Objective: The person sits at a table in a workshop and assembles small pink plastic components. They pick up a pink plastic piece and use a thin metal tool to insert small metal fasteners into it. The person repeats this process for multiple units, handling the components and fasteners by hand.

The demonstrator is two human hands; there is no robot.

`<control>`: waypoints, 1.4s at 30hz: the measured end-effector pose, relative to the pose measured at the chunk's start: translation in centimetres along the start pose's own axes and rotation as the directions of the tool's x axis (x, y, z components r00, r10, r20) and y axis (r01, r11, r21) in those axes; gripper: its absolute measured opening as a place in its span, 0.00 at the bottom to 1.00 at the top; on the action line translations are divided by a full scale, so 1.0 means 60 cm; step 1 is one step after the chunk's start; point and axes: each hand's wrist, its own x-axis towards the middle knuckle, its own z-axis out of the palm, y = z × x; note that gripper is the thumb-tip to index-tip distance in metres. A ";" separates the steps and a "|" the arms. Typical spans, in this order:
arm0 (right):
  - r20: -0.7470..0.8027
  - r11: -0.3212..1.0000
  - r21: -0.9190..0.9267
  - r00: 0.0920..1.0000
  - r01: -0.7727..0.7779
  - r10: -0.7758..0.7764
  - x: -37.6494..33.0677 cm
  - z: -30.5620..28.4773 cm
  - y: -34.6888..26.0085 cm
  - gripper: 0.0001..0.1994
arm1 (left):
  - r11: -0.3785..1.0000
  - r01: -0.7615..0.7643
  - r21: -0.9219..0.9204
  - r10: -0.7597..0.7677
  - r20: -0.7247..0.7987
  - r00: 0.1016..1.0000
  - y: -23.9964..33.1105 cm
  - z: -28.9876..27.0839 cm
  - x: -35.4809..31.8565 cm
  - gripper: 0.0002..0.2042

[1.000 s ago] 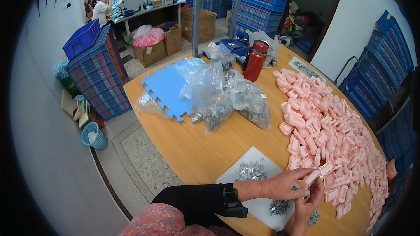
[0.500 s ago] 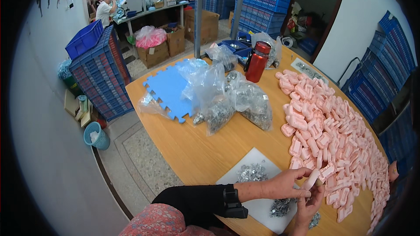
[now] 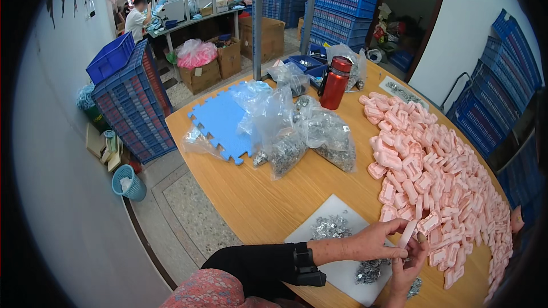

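Note:
Between my two hands is a pink plastic shell (image 3: 407,234), tilted up on its edge. My left hand (image 3: 371,243) pinches it between thumb and fingers from the left. From below and to the right, my right hand (image 3: 406,268) grips the same piece, its fingers curled close to the left thumb. Under my hands lies a white board (image 3: 305,234) with a pile of small silvery metal parts (image 3: 331,227) and a darker pile of metal parts (image 3: 368,272). To the right spreads a large heap of similar pink shells (image 3: 439,188).
Clear bags of metal parts (image 3: 331,137) and a blue foam mat (image 3: 220,122) lie on the wooden table (image 3: 240,194). A red flask (image 3: 335,84) stands behind them. Blue crates (image 3: 134,94) are stacked at the left. Two people sit at a far workbench (image 3: 194,20).
The pink shell has turned slightly in my hands and now shows a narrower side. My hands stay in nearly the same place, and the view has shifted a little.

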 end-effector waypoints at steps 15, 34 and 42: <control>-0.032 0.999 -0.017 0.999 -0.044 0.044 -0.007 -0.006 0.005 0.43 | 0.993 -0.024 0.119 0.027 -0.023 0.999 -0.006 -0.003 0.000 0.31; -0.310 0.983 -0.118 0.946 -0.138 0.095 0.021 -0.052 0.013 0.09 | 0.740 0.197 -0.643 -0.421 -0.215 0.881 -0.022 -0.067 0.039 0.25; -0.335 0.975 -0.158 0.938 -0.155 0.095 0.011 -0.034 0.003 0.08 | 0.678 0.146 -0.721 -0.347 -0.139 0.927 -0.071 -0.071 0.029 0.26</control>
